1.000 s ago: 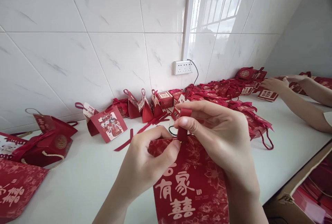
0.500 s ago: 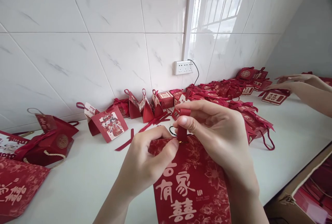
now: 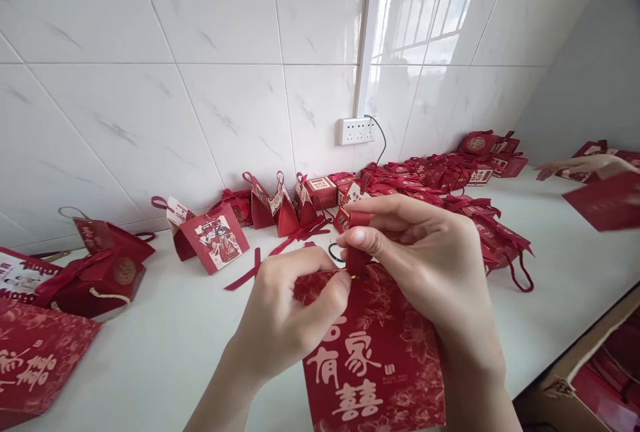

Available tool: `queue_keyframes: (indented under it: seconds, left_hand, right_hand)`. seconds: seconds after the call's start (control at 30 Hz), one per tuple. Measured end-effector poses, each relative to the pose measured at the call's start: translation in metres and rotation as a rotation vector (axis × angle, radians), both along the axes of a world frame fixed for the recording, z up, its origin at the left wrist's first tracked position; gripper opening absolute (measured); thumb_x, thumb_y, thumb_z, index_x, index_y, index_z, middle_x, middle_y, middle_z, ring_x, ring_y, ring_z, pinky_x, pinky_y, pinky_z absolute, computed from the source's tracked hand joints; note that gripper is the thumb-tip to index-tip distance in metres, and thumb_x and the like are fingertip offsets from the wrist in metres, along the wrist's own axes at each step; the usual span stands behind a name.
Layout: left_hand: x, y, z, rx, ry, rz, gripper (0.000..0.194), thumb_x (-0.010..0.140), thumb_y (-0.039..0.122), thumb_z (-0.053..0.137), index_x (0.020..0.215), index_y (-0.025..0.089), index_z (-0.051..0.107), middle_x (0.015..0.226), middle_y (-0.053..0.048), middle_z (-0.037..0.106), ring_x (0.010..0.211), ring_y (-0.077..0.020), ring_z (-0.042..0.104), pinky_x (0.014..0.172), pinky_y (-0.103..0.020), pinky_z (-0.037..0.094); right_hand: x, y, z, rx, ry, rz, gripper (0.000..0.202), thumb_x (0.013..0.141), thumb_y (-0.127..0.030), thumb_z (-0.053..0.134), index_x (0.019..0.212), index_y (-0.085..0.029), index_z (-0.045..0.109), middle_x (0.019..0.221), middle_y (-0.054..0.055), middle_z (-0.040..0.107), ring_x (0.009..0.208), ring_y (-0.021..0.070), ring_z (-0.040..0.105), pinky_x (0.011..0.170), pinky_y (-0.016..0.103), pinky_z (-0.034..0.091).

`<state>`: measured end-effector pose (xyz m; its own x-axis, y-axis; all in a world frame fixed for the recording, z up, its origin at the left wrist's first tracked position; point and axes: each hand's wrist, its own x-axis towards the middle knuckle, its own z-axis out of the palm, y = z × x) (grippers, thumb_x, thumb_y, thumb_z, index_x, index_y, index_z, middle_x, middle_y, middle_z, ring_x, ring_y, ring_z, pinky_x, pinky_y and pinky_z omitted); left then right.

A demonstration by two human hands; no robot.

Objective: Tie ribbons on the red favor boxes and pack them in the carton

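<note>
A red gift box [image 3: 395, 359] printed with pale characters and flowers stands in front of me at the lower middle. My left hand [image 3: 300, 312] is closed on its top left edge, thumb on the near face and fingers behind. A short red ribbon [image 3: 358, 252] rises in a loop from the middle of the box's top edge. Thumb and forefinger of my right hand [image 3: 420, 252] pinch this ribbon just above the edge. A small gold-coloured bit shows at the ribbon's base. Behind my hands, a dark cord loop [image 3: 336, 253] is partly hidden.
Several red boxes [image 3: 280, 209] line the wall, with more heaped to the right [image 3: 425, 172]. Loose red ribbons [image 3: 243, 275] lie on the white table [image 3: 165, 352]. Larger boxes [image 3: 45, 359] stand left. A carton [image 3: 560, 385] sits lower right. A co-worker's hand [image 3: 590, 164] is near a red piece [image 3: 605, 202].
My hands keep nearly the same grip, the ribbon still pinched. The co-worker's hands have left a small box at the right, and a flat red piece now appears there. The view shifts slightly.
</note>
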<state>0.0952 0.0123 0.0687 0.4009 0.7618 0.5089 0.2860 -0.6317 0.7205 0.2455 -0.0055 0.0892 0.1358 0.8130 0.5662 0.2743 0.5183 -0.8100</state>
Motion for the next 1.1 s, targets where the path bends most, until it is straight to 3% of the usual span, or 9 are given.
queue_keyframes:
  seconds: [0.23, 0.43, 0.6, 0.7, 0.83, 0.97, 1.1]
  left_hand:
    - [-0.003, 0.001, 0.001, 0.057, 0.034, 0.020, 0.025, 0.077, 0.023, 0.055, 0.055, 0.018, 0.047, 0.049, 0.005, 0.042, 0.046, -0.0076, 0.039, 0.044, -0.020, 0.033]
    - [-0.003, -0.001, 0.002, 0.167, 0.070, 0.083, 0.023, 0.080, 0.021, 0.054, 0.058, 0.018, 0.052, 0.049, 0.005, 0.046, 0.046, -0.0072, 0.040, 0.042, -0.020, 0.034]
    - [-0.003, -0.002, -0.001, 0.460, 0.113, 0.242, 0.029, 0.081, 0.018, 0.056, 0.053, 0.018, 0.046, 0.046, 0.006, 0.041, 0.043, -0.0066, 0.035, 0.042, -0.021, 0.030]
    - [-0.003, 0.001, -0.005, 0.619, 0.197, 0.440, 0.033, 0.082, 0.021, 0.057, 0.051, 0.018, 0.045, 0.045, 0.005, 0.041, 0.042, -0.0064, 0.033, 0.042, -0.022, 0.027]
    - [0.000, 0.002, -0.009, 0.770, 0.304, 0.635, 0.036, 0.084, 0.025, 0.055, 0.050, 0.018, 0.044, 0.046, 0.004, 0.040, 0.041, -0.0077, 0.032, 0.043, -0.024, 0.023]
    - [0.009, -0.005, -0.013, 0.799, 0.316, 0.605, 0.032, 0.084, 0.016, 0.051, 0.053, 0.019, 0.047, 0.046, 0.003, 0.044, 0.041, -0.0093, 0.037, 0.044, -0.025, 0.026]
    - [0.019, -0.010, -0.018, 0.760, 0.354, 0.588, 0.024, 0.081, 0.013, 0.051, 0.057, 0.018, 0.051, 0.047, 0.002, 0.047, 0.041, -0.0108, 0.042, 0.043, -0.026, 0.028]
  right_hand:
    - [-0.002, -0.003, 0.000, 0.066, 0.007, -0.026, 0.014, 0.073, -0.028, 0.074, 0.084, -0.021, 0.071, 0.072, 0.001, 0.073, 0.062, 0.0161, 0.070, 0.055, 0.024, 0.061]
    - [-0.004, 0.004, -0.006, 0.203, -0.148, -0.129, 0.013, 0.075, -0.031, 0.072, 0.087, -0.026, 0.071, 0.071, 0.001, 0.071, 0.060, 0.0169, 0.067, 0.055, 0.028, 0.059]
    - [-0.003, 0.012, -0.011, 0.355, -0.233, -0.188, 0.014, 0.079, -0.034, 0.068, 0.091, -0.025, 0.068, 0.077, 0.003, 0.070, 0.067, 0.0182, 0.065, 0.061, 0.032, 0.056]
    - [-0.002, 0.003, -0.010, 0.421, -0.276, -0.304, 0.021, 0.082, -0.041, 0.063, 0.077, -0.021, 0.063, 0.077, 0.007, 0.065, 0.070, 0.0190, 0.061, 0.060, 0.031, 0.051]
    - [-0.006, -0.011, -0.008, 0.161, -0.527, -0.276, 0.050, 0.089, -0.051, 0.047, 0.051, -0.020, 0.044, 0.051, 0.000, 0.046, 0.044, 0.0093, 0.042, 0.042, 0.023, 0.032]
    - [-0.015, -0.003, -0.008, -0.042, -0.650, -0.344, 0.057, 0.085, -0.061, 0.045, 0.047, -0.021, 0.034, 0.039, -0.003, 0.037, 0.035, 0.0086, 0.034, 0.039, 0.024, 0.026]
    - [-0.018, 0.006, -0.011, -0.117, -0.669, -0.423, 0.058, 0.086, -0.055, 0.046, 0.044, -0.022, 0.023, 0.035, -0.004, 0.030, 0.032, 0.0094, 0.029, 0.039, 0.026, 0.024]
